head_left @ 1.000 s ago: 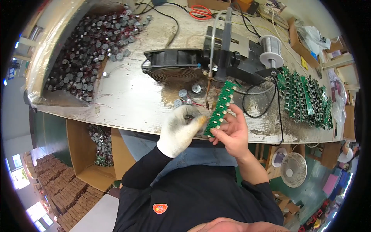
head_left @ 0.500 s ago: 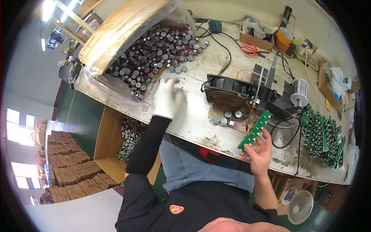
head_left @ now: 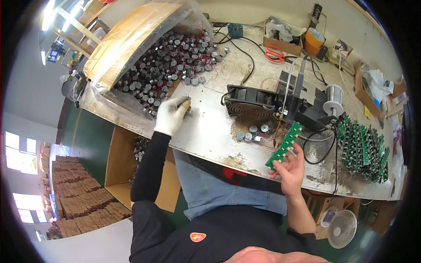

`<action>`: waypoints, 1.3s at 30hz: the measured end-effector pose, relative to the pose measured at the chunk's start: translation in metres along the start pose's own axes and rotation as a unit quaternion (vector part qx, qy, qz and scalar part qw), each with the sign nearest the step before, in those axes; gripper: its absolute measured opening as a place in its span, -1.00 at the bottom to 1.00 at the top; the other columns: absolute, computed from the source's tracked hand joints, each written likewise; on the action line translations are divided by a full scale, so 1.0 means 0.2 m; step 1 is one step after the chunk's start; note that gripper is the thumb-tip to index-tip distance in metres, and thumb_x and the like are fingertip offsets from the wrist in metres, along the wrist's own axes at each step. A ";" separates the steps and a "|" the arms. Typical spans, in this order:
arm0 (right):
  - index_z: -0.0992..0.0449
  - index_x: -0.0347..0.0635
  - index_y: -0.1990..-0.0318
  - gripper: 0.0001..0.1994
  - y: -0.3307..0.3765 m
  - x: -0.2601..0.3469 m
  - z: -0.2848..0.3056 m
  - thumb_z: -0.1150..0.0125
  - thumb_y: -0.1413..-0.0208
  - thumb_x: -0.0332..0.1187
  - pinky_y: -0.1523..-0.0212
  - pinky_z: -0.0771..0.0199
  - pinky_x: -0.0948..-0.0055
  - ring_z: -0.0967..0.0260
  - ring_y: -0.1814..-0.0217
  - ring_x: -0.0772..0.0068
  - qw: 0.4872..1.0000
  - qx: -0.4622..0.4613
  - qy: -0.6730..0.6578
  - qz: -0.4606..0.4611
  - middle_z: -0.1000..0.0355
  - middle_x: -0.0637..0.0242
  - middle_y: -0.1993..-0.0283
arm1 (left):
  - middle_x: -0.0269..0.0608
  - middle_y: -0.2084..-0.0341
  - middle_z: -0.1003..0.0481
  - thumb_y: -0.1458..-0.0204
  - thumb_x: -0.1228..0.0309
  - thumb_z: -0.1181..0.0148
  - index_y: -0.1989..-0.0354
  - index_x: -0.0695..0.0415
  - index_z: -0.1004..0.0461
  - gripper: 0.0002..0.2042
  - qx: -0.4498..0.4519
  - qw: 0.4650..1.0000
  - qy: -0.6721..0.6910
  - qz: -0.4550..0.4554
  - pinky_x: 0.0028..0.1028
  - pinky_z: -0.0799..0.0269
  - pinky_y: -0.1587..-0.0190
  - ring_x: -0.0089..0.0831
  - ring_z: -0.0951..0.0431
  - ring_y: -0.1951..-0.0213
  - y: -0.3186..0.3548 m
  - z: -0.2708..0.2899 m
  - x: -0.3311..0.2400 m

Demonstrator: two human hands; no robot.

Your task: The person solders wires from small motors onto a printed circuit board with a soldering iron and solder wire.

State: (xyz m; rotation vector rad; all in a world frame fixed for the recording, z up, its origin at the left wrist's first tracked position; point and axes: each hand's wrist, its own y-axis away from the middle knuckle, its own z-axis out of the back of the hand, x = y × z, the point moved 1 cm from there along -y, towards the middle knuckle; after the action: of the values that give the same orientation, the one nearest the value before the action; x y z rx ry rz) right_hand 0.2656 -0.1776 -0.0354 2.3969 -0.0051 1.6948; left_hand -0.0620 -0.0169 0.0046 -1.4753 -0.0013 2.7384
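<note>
My left hand (head_left: 172, 115), in a white glove, is at the near edge of a heap of small round metal motors (head_left: 175, 61) with thin red wires. Its fingers are pinched together; a small grey piece shows at the fingertips, mostly hidden by the glove. My bare right hand (head_left: 290, 172) grips the lower end of a long green circuit board (head_left: 285, 147), tilted upward in front of a soldering stand (head_left: 298, 94). Several loose motors (head_left: 249, 136) lie left of the board, before a black fan (head_left: 251, 101).
At the right lie rows of green circuit boards (head_left: 362, 149). A solder wire spool (head_left: 333, 100) stands beside the soldering stand. Red-handled scissors (head_left: 274, 53), cables and a small carton (head_left: 283, 41) are at the back. Below the table's left edge stands an open cardboard box (head_left: 116, 162).
My left hand has moved left and slightly down, and its spread fingers have closed into a pinch. The right hand still holds the board; the whole view has shifted a little.
</note>
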 end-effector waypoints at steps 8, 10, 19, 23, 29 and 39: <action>0.06 -0.23 -0.23 -0.34 0.00 0.01 0.01 -0.12 0.00 -0.68 0.59 -0.49 0.58 -0.46 0.47 0.43 1.000 0.008 -0.024 -0.010 -0.33 0.05 0.09 | -0.18 0.43 -0.52 -0.12 0.34 -0.14 0.13 0.38 -0.45 -0.70 0.070 0.966 0.236 0.073 -0.65 -0.31 0.52 -0.63 -0.40 0.58 0.19 -0.07 -0.07; 0.06 -0.22 -0.23 -0.34 0.00 0.02 0.01 -0.12 0.00 -0.68 0.58 -0.49 0.58 -0.46 0.46 0.43 1.000 0.006 -0.022 -0.012 -0.34 0.07 0.10 | -0.14 0.41 -0.54 -0.12 0.37 -0.14 0.11 0.40 -0.44 -0.70 0.059 0.963 0.257 0.062 -0.63 -0.36 0.48 -0.58 -0.46 0.53 0.21 -0.11 -0.10; 0.09 -0.19 -0.30 -0.28 0.01 -0.01 0.00 -0.11 -0.01 -0.71 0.48 -0.51 0.56 -0.46 0.38 0.42 0.998 0.023 -0.055 -0.012 -0.30 0.10 0.06 | -0.15 0.40 -0.52 -0.13 0.37 -0.14 0.12 0.41 -0.44 -0.70 0.115 0.950 0.282 0.062 -0.56 -0.45 0.32 -0.49 -0.52 0.40 0.44 -0.42 -0.22; 0.09 -0.18 -0.33 -0.27 0.00 -0.01 0.02 -0.10 -0.03 -0.71 0.45 -0.51 0.55 -0.46 0.35 0.40 0.997 0.039 -0.062 -0.024 -0.29 0.07 0.04 | -0.10 0.35 -0.52 -0.14 0.38 -0.12 0.10 0.43 -0.41 -0.69 0.193 0.909 0.336 0.152 -0.51 -0.50 0.27 -0.45 -0.54 0.35 0.50 -0.56 -0.26; 0.07 -0.18 -0.34 -0.30 -0.01 0.01 0.04 -0.06 -0.04 -0.70 0.48 -0.50 0.53 -0.48 0.35 0.35 0.998 0.042 -0.034 -0.027 -0.32 0.00 -0.01 | -0.15 0.33 -0.53 -0.07 0.43 -0.17 0.13 0.37 -0.46 -0.74 0.270 0.914 0.274 0.129 -0.55 -0.43 0.22 -0.48 -0.53 0.31 0.51 -0.68 -0.33; 0.06 -0.17 -0.33 -0.30 -0.02 0.00 0.06 -0.05 -0.04 -0.71 0.48 -0.51 0.53 -0.48 0.35 0.35 0.997 0.045 -0.059 -0.013 -0.32 0.00 -0.03 | -0.17 0.48 -0.54 -0.02 0.43 -0.18 0.37 0.31 -0.54 -0.84 0.234 0.961 0.148 0.016 -0.53 -0.37 0.32 -0.53 -0.50 0.40 0.50 -0.75 -0.38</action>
State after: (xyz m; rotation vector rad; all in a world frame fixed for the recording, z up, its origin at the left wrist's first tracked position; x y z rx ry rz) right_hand 0.2773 -0.1755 -0.0401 2.5477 0.0859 1.5734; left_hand 0.1025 -0.1210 -0.0151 -1.7092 0.6333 2.2783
